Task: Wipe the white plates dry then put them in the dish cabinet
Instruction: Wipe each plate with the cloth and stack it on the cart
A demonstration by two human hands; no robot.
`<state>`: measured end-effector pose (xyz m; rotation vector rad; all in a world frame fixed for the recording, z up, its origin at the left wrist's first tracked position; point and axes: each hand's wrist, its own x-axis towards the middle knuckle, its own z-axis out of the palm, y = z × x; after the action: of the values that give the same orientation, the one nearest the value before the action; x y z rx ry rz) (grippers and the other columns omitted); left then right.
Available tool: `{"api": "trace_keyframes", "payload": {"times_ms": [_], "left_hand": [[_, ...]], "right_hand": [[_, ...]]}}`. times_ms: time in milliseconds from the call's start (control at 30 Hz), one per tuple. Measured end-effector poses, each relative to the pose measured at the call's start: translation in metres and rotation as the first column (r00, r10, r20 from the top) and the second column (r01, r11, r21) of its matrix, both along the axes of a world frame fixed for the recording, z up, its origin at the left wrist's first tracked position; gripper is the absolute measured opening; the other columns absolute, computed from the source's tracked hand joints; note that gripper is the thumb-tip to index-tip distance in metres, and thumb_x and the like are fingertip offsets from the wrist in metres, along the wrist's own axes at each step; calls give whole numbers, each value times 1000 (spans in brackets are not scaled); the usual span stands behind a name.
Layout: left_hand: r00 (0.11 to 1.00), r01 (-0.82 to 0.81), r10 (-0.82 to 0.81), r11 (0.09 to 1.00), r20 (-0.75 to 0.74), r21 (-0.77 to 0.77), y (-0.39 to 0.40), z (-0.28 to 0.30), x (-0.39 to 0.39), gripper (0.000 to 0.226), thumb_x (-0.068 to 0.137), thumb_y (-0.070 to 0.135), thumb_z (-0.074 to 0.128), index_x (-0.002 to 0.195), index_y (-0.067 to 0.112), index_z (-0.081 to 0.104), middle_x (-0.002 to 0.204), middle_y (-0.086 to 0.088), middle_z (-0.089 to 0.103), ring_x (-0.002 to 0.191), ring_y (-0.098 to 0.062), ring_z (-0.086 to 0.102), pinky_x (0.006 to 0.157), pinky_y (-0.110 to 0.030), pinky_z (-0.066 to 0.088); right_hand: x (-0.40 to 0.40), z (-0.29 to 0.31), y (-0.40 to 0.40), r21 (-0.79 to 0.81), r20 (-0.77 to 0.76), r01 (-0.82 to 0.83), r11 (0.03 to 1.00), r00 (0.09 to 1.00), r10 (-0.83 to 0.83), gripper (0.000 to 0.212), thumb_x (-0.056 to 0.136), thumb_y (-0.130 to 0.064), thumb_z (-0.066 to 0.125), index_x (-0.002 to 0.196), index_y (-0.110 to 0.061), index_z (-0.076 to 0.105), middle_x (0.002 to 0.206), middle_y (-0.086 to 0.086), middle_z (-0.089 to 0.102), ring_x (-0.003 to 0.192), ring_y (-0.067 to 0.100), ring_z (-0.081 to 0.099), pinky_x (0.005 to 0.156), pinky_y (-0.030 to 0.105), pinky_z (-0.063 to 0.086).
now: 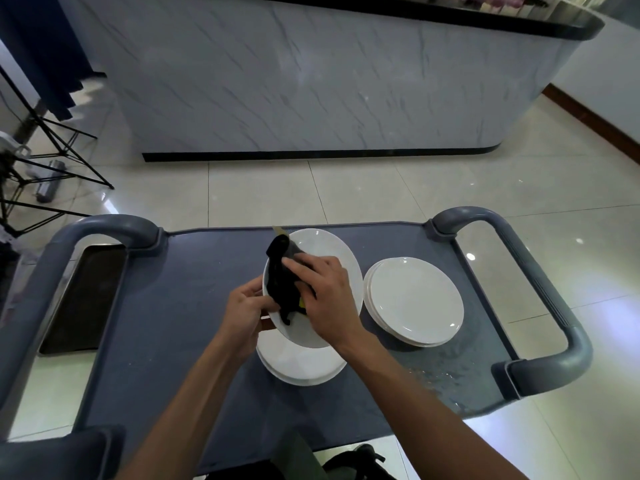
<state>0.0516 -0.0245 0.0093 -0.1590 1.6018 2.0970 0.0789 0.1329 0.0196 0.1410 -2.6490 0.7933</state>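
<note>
A white plate (pixel 325 249) is held tilted above the grey cart top (pixel 180 292). My left hand (pixel 244 311) grips its left rim. My right hand (pixel 325 299) presses a black cloth (pixel 282 278) with a yellow tag against the plate's face. Under the held plate lies a short stack of white plates (pixel 298 365). A second stack of white plates (pixel 415 299) sits to the right on the cart.
The cart has grey handles at left (pixel 48 268) and right (pixel 540 282); water drops lie on its right front (pixel 443 372). A marble-faced counter (pixel 311 81) stands ahead across a tiled floor. A black tripod (pixel 45 157) stands at far left.
</note>
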Motion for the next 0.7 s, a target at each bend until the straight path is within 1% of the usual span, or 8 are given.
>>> {"api": "trace_keyframes", "payload": {"times_ms": [100, 233, 300, 400, 533, 600, 700], "left_hand": [[999, 35, -36, 999, -11, -15, 0, 1, 3, 55, 75, -19, 49, 100, 21, 79, 93, -15, 75, 75, -30, 70, 63, -41, 59], [999, 50, -50, 998, -17, -28, 3, 5, 7, 53, 73, -19, 50, 102, 16, 77, 93, -17, 74, 77, -32, 70, 64, -43, 60], [1000, 28, -28, 999, 0, -21, 5, 6, 8, 51, 73, -20, 50, 100, 14, 77, 91, -15, 74, 75, -30, 68, 64, -42, 59], [1000, -10, 10, 1000, 28, 7, 7, 7, 10, 51, 75, -20, 50, 95, 17, 79, 88, -11, 73, 74, -28, 65, 65, -42, 55], [996, -72, 69, 996, 60, 43, 6, 6, 10, 51, 75, -20, 49, 107, 11, 74, 89, -11, 71, 77, -29, 62, 65, -42, 53], [992, -104, 99, 993, 73, 57, 5, 6, 9, 49, 75, -20, 49, 108, 9, 73, 90, -11, 71, 78, -29, 61, 66, -42, 52], [985, -155, 147, 985, 93, 79, 2, 6, 8, 46, 75, -19, 49, 103, 9, 73, 86, -10, 71, 73, -28, 62, 59, -37, 54]], "right_hand": [[1, -1, 3, 2, -1, 19, 1000, 1000, -19, 41, 94, -9, 60, 132, -25, 66, 130, 1, 65, 115, 27, 55, 92, 49, 45], [-9, 5, 10, -21, -52, 98, 995, 994, -99, 43, 92, -7, 63, 130, -26, 66, 128, 0, 64, 113, 27, 55, 93, 48, 46], [-16, 10, 17, -29, -76, 154, 988, 985, -156, 43, 91, -7, 64, 130, -26, 66, 127, 0, 63, 113, 26, 54, 94, 47, 46], [-24, 17, 27, -66, -51, 219, 973, 974, -223, 43, 93, -8, 61, 132, -26, 65, 130, 0, 62, 113, 25, 50, 95, 47, 46], [-27, 21, 40, -77, -4, 279, 957, 960, -280, 42, 95, -11, 60, 134, -26, 64, 130, -1, 60, 116, 24, 48, 98, 46, 45], [-25, 20, 45, -72, 8, 320, 945, 947, -321, 43, 94, -10, 60, 134, -25, 64, 128, -2, 61, 115, 24, 48, 98, 45, 44], [-19, 16, 51, -54, 39, 358, 932, 934, -356, 44, 93, -9, 60, 134, -24, 65, 127, -1, 62, 114, 25, 49, 98, 44, 43]]}}
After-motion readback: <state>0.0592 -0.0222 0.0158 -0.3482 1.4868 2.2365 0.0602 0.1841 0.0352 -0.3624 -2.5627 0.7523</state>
